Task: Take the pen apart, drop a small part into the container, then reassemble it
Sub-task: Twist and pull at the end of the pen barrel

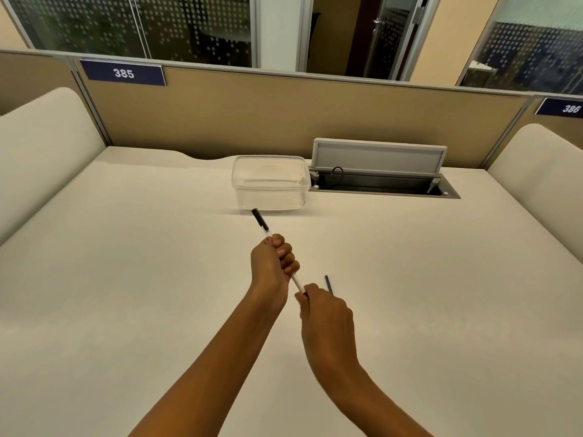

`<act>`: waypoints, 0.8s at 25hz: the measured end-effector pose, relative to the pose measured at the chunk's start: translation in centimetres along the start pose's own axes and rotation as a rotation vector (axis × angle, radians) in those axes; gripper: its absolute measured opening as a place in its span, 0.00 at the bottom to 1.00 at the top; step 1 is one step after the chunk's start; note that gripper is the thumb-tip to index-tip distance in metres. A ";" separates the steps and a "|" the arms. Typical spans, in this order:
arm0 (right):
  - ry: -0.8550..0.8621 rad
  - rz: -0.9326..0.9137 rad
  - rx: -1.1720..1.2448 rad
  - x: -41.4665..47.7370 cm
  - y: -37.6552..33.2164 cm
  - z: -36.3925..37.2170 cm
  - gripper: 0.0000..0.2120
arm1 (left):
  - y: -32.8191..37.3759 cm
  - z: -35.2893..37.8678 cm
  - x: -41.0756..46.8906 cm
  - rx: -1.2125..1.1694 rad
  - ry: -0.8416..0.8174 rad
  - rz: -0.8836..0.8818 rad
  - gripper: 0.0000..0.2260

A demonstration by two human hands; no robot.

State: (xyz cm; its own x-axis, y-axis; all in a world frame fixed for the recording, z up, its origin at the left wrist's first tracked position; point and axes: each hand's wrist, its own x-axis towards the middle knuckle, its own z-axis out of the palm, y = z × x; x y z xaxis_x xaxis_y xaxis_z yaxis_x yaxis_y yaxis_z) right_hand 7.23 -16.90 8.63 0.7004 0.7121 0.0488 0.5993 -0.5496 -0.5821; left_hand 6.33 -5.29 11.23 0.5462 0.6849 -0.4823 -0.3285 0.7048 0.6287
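The pen (264,227), a slim white barrel with a black cap at its far end, is held in the air above the worktop (126,279), slanting from the lower right up toward the upper left. Its capped tip points at the near wall of the container (270,182) and stands just in front of that wall. The left hand (273,262) has its grip wrapped tight around the middle of the barrel, fingers curled over and the thumb along the side. The right hand (326,313) closes its grip on the near end of the barrel, fingertips pinched together there; the exact part under those fingertips is hidden. A thin dark blue piece (328,284), narrow and straight like a refill, shows just beyond the right hand's knuckles; whether it lies on the worktop or is held by that hand cannot be told.

The container is clear plastic, rectangular with rounded corners, open at the top, and stands on the pale worktop near its back edge. Just to its right is a recessed cable box (383,184) with its grey flap (380,156) raised. Behind runs a tan partition (252,115) bearing a blue number plate (123,73) reading 385, with a second plate (560,107), 386, at the far right.
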 end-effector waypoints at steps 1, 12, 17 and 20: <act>-0.104 0.061 0.205 0.6 0.5 -0.3 0.08 | 0.1 -0.2 0.1 -0.003 -0.018 -0.023 0.17; -0.834 0.386 1.253 1.6 1.4 -1.7 0.17 | 1.2 -1.4 0.3 -0.061 -0.164 -0.178 0.17; -0.244 0.086 0.232 0.2 0.2 0.5 0.10 | 0.5 -1.4 0.4 -0.046 -0.004 -0.050 0.17; -0.071 -0.104 -0.150 -0.4 0.1 1.2 0.05 | 0.6 -1.1 0.5 -0.079 0.042 -0.038 0.16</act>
State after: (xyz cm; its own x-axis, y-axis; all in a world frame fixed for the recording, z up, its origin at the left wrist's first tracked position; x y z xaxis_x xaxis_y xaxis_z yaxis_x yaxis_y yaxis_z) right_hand 6.58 -16.69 7.61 0.6056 0.7946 0.0422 0.7218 -0.5263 -0.4495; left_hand 5.54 -4.33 10.67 0.5268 0.6636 -0.5312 -0.3687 0.7415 0.5606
